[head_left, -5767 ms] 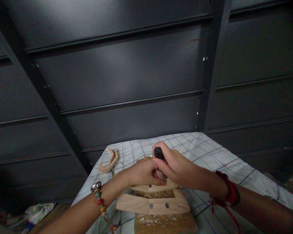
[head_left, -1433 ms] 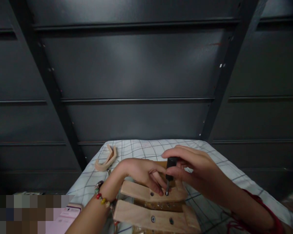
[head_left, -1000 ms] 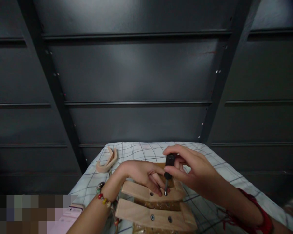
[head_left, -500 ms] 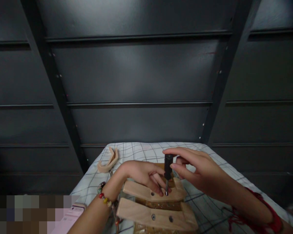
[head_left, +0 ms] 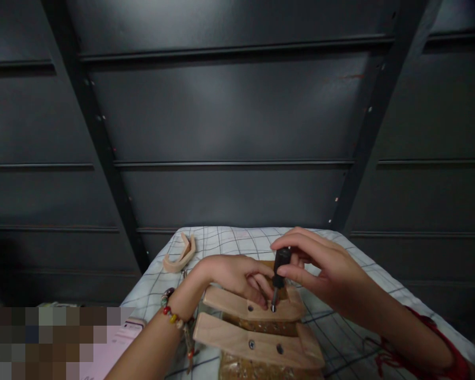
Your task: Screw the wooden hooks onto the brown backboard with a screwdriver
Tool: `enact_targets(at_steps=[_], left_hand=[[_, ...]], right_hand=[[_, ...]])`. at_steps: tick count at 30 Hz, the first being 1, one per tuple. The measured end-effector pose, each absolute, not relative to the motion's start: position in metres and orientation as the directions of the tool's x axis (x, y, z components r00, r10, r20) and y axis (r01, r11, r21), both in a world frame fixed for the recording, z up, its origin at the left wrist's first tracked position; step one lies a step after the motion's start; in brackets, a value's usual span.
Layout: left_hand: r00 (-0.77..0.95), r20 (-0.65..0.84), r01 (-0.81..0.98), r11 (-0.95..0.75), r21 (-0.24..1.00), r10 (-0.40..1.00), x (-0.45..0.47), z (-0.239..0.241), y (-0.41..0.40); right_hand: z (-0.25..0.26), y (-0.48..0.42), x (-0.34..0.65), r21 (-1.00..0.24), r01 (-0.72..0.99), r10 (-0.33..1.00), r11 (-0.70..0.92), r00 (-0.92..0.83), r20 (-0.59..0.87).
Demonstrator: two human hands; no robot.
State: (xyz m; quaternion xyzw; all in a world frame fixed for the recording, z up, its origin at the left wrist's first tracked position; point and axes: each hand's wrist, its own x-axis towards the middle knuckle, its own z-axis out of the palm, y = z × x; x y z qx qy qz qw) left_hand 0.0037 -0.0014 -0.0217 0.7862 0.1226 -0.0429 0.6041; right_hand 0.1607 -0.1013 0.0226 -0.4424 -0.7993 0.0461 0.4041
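Note:
My right hand grips the black handle of a small screwdriver between thumb and fingers. The screwdriver leans slightly, its metal tip down at a hole in the farther light wooden piece. Bent over the same piece, my left hand has its fingertips close together beside the tip; whatever they pinch is too small to make out. A nearer wooden piece lies alongside, with two dark screw heads in it. Both pieces rest across a brown, taped bundle.
A hook-shaped wooden piece lies at the far left of the checked white cloth. At lower left is a pink phone, partly behind a blurred patch. Dark metal panels stand behind the table.
The view has shifted slightly. The screwdriver handle now tilts more to the right, and my right hand's fingers have shifted around it. My left hand remains at the tip.

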Motion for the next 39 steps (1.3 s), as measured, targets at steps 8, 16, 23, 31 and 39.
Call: enact_targets(at_steps=[8, 16, 23, 31, 39], left_hand=[[0.932, -0.197, 0.332, -0.501, 0.799, 0.304, 0.005, -0.015, -0.012], [0.905, -0.228, 0.416, -0.642, 0.644, 0.359, 0.006, 0.004, -0.029], [0.928, -0.219, 0.35, -0.503, 0.79, 0.302, 0.006, -0.008, -0.021], [0.951, -0.209, 0.277, -0.331, 0.902, 0.227, 0.005, -0.021, -0.009], [0.955, -0.194, 0.26, -0.316, 0.912, 0.226, 0.006, -0.023, -0.007]], right_hand=[[0.016, -0.098, 0.164, -0.494, 0.686, 0.801, 0.534, -0.225, 0.554], [0.019, -0.096, 0.165, -0.371, 0.729, 0.751, 0.576, -0.292, 0.592], [0.02, -0.098, 0.173, -0.396, 0.698, 0.767, 0.596, -0.35, 0.538], [0.022, -0.102, 0.166, -0.397, 0.682, 0.732, 0.614, -0.303, 0.61], [0.014, -0.099, 0.16, -0.619, 0.577, 0.828, 0.533, -0.207, 0.521]])
